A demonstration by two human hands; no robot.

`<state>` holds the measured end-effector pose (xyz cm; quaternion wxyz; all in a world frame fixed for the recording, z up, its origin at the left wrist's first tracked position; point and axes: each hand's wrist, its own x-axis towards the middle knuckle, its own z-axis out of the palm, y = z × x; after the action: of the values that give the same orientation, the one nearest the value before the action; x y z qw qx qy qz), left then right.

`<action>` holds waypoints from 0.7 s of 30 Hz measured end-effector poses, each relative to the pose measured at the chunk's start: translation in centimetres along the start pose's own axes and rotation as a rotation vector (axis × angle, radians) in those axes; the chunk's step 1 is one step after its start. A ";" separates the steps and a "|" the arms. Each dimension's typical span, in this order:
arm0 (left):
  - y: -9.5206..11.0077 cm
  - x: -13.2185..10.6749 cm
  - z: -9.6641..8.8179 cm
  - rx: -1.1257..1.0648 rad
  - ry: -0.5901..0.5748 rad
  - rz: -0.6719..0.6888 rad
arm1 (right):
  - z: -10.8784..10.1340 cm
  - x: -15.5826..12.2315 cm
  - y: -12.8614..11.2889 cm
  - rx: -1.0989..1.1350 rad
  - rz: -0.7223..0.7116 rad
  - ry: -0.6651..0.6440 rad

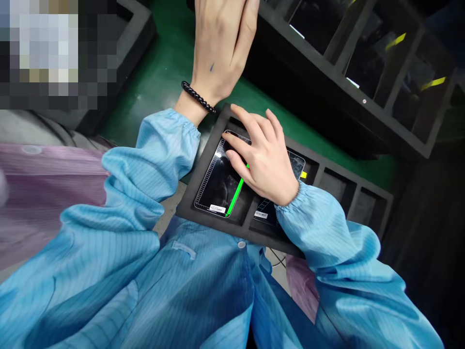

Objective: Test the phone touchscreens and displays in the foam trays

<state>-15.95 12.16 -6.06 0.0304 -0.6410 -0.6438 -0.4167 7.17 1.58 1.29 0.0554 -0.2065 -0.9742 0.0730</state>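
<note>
Black phone screen [214, 186] under right hand [263, 162]

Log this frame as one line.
left hand: raised over green mat | right hand: on phone in foam tray

A green rubber-matted worktop [174, 58] carries a black foam slotted rack [348, 34] at its far right, with dark glass panels [378, 58] and yellow tabs [432, 83] in the slots. Dark grey foam tray [134, 29] sits at its upper left; mauve striped cloth [47, 184] lies left of it.
</note>
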 end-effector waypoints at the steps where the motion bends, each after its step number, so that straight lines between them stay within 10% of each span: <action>1: -0.2 0.1 -0.2 -0.026 -0.047 -0.010 | 0.0 0.0 0.1 0.000 -0.002 0.012; 21: 3.7 -0.9 -2.5 0.010 -0.044 -0.055 | 0.7 -4.0 -6.6 0.134 -0.392 -0.028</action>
<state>-13.87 9.39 -3.04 0.0080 -0.6320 -0.6636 -0.4002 8.07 -6.10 1.40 0.0685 -0.0076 -0.9893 0.1284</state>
